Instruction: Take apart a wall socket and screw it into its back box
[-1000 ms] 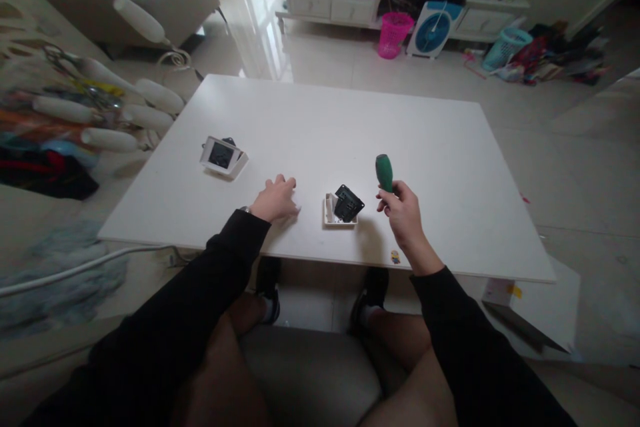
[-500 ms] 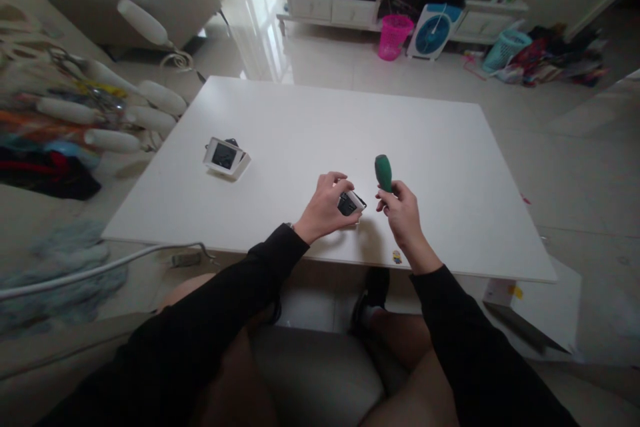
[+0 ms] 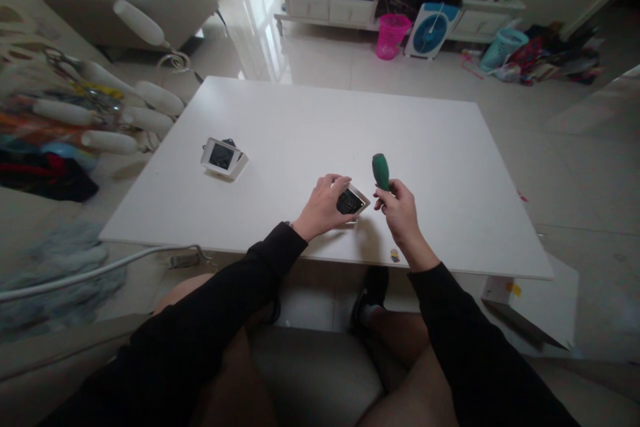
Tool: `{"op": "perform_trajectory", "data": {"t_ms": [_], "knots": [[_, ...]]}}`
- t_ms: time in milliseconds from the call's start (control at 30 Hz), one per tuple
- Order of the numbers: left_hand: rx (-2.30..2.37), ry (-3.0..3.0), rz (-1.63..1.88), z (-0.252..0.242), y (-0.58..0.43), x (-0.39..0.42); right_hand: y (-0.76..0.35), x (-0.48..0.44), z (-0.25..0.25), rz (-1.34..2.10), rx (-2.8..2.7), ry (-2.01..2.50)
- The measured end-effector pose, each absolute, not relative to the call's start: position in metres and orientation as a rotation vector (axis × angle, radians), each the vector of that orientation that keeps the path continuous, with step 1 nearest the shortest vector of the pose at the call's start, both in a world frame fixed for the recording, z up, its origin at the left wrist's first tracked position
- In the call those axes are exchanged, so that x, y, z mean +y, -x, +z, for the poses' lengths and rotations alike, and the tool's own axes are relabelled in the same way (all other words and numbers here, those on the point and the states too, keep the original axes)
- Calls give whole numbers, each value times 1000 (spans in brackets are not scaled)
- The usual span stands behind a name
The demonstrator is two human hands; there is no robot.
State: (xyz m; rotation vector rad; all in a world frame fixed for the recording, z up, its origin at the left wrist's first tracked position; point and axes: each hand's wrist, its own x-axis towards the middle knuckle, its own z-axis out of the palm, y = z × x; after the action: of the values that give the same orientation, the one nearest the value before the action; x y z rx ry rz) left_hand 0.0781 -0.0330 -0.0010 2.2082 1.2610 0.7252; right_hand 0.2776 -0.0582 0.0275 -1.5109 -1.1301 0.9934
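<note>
My left hand is closed around a small white box-like case with a dark inside, gripping it by its edges just above the table near the front edge. My right hand holds a green-handled tool, its thick handle pointing up; the lower end is hidden by my fingers, so its kind does not show. The tool is a short way right of the case, apart from it. Over on the left of the white table sits a similar white case with a dark face, tilted, with a dark piece behind it.
A small cartoon sticker is on the table's front edge. A pale cable runs in from the left. Beyond the table stand a pink basket, a blue-and-white fan and a white cabinet. A white chandelier-like fixture stands left.
The case in my left hand has turned slightly, showing more of its dark inside and right rim. My right hand and the tool look nearly the same; the view has shifted a little.
</note>
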Motion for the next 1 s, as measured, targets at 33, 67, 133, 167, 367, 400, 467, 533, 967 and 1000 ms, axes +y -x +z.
{"op": "perform_trajectory", "data": {"t_ms": [33, 67, 133, 167, 367, 400, 467, 533, 967, 1000], "knots": [[1284, -2187, 681, -3, -74, -30, -278, -58, 27, 993, -1129, 1511], [1289, -2174, 619, -5, -69, -27, -278, -58, 27, 993, -1127, 1511], [1252, -2158, 481, -11, -59, -23, -279, -58, 27, 995, -1121, 1508], [1222, -2156, 420, -13, -55, -22, -278, -58, 27, 998, -1117, 1505], [1140, -2238, 344, -15, -53, -33, -278, -57, 27, 953, -1142, 1549], [1142, -2247, 331, -13, -54, -35, -279, -57, 26, 922, -1180, 1581], [1166, -2254, 296, -10, -56, -36, -280, -58, 25, 861, -1292, 1669], [1186, -2262, 272, -9, -57, -36, -280, -59, 25, 820, -1443, 1781], [1094, -2215, 353, -22, -47, -28, -260, -65, 26, 675, -1952, 2226], [1098, -2210, 359, -23, -47, -28, -260, -66, 26, 659, -1962, 2209]]}}
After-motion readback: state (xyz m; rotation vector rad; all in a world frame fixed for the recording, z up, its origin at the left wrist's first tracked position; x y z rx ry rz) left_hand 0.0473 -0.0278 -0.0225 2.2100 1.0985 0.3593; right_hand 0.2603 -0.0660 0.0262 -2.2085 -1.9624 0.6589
